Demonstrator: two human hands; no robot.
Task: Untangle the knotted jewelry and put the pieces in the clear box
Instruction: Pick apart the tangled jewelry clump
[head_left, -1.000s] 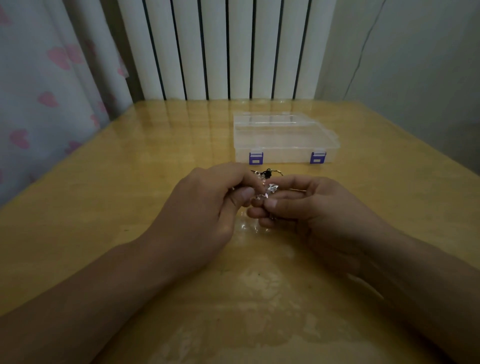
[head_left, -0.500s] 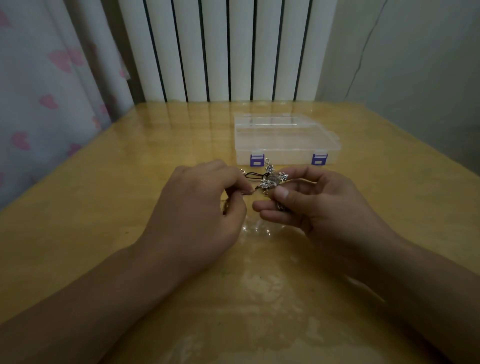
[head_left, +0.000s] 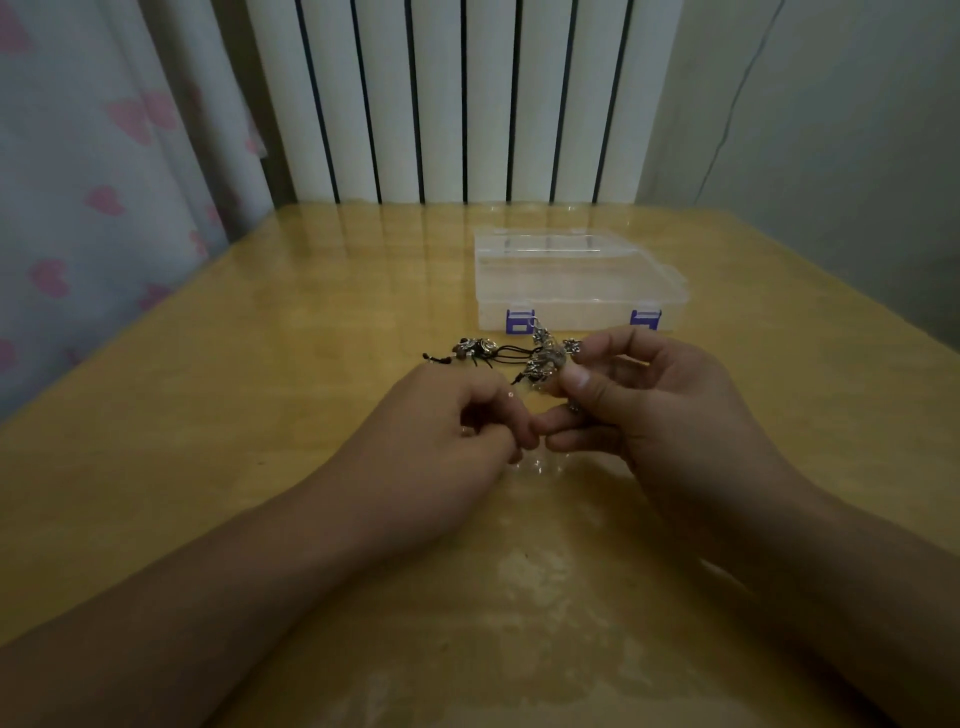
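The knotted jewelry (head_left: 540, 361) is a tangle of silver charms and black cord, raised just above the wooden table (head_left: 260, 415). One corded end with charms (head_left: 111, 347) trails left onto the table top. My right hand (head_left: 660, 415) pinches the silver cluster between thumb and forefinger. My left hand (head_left: 452, 431) is curled just below the tangle, thumb and forefinger pinched together against my right fingertips on a fine part that is too thin to make out. The clear box (head_left: 582, 306) with two purple latches stands behind the hands with its lid down.
A white ribbed radiator (head_left: 457, 98) rises behind the table's far edge. A curtain with pink hearts (head_left: 78, 208) hangs at the left and a grey wall at the right. The glossy table top shows glare patches near me.
My hands have drawn apart. The black corded piece has been pulled out to the left and now lies stretched on the table. My left hand has dropped lower.
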